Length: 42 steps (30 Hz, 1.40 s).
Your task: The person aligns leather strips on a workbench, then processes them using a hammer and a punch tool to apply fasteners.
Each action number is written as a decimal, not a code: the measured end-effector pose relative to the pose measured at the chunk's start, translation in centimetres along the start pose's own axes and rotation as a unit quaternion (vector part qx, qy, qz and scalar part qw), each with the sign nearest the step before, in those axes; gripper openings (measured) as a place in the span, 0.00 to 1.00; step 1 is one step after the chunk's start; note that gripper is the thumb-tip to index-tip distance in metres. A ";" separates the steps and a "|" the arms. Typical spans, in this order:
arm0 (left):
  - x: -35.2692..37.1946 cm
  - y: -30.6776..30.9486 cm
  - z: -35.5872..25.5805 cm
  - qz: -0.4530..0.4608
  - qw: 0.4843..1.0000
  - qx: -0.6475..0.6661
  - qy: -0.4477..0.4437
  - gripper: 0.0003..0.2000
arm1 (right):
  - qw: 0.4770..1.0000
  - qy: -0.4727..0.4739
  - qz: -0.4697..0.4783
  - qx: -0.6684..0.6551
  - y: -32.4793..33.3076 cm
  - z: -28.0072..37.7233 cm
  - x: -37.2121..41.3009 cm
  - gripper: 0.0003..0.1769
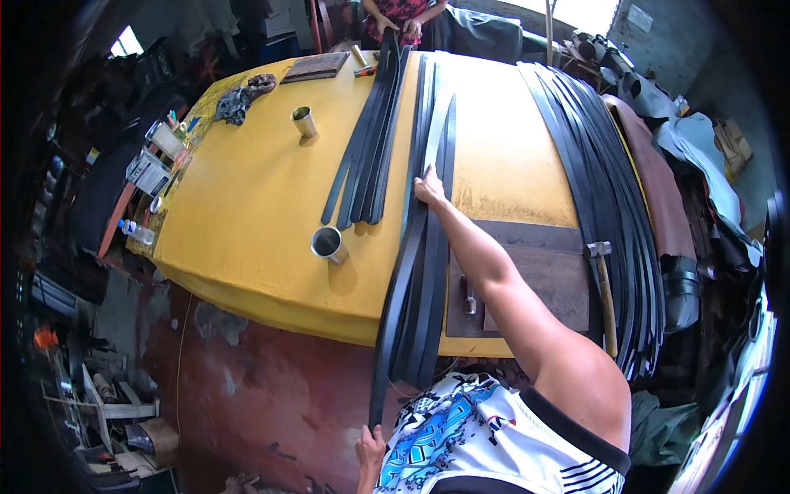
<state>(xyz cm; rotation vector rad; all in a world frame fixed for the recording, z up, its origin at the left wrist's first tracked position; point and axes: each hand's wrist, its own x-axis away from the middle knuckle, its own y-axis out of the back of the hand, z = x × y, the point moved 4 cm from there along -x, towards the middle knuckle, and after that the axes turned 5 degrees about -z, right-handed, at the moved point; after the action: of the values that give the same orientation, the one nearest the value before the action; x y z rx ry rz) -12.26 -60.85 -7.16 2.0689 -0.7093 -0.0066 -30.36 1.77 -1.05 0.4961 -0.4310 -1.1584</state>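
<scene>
Long black leather strips [411, 305] lie lengthwise over the yellow table, their near ends hanging past its front edge. My right hand [429, 186], arm stretched forward, is closed around a strip near the middle of this bundle. Low down beside my body, my left hand [370, 447] grips the near end of one leather strip [380, 370], which slants up toward the right hand. To the left lies a second bunch of black strips [366, 156]; its far end is in the hands of another person [403, 16] across the table.
Two metal cups [329, 245] stand on the yellow table [247, 189]. At right are dark boards [535, 280], a hammer [605, 296] and a large pile of black strips [609, 206]. A crumpled dark cloth [239, 100] lies at the far left.
</scene>
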 end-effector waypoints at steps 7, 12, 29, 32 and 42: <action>2.2 1.6 3.9 -0.046 0.997 -0.036 0.040 0.20 | 0.983 -0.003 0.108 0.151 -2.7 -0.4 5.0 0.51; 0.8 1.9 3.5 -0.022 0.999 0.004 0.027 0.20 | 0.983 0.014 0.129 0.133 -2.5 -0.4 9.6 0.52; 1.1 4.9 -0.7 -0.012 0.994 0.103 -0.019 0.22 | 0.928 0.000 0.029 -0.370 8.7 15.6 -8.3 0.40; 1.5 5.5 -1.0 -0.005 0.995 0.095 0.019 0.20 | 0.926 0.050 0.008 -0.374 15.0 21.6 -3.7 0.41; 0.3 5.9 -1.7 -0.028 0.994 0.101 -0.012 0.16 | 0.950 0.174 -0.057 -0.252 18.6 28.6 -9.3 0.31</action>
<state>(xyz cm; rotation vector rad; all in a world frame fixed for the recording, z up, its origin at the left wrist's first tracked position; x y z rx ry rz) -14.42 -62.10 -1.51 2.2852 -0.6896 0.0099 -35.56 12.14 32.35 0.2678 0.2041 -1.2085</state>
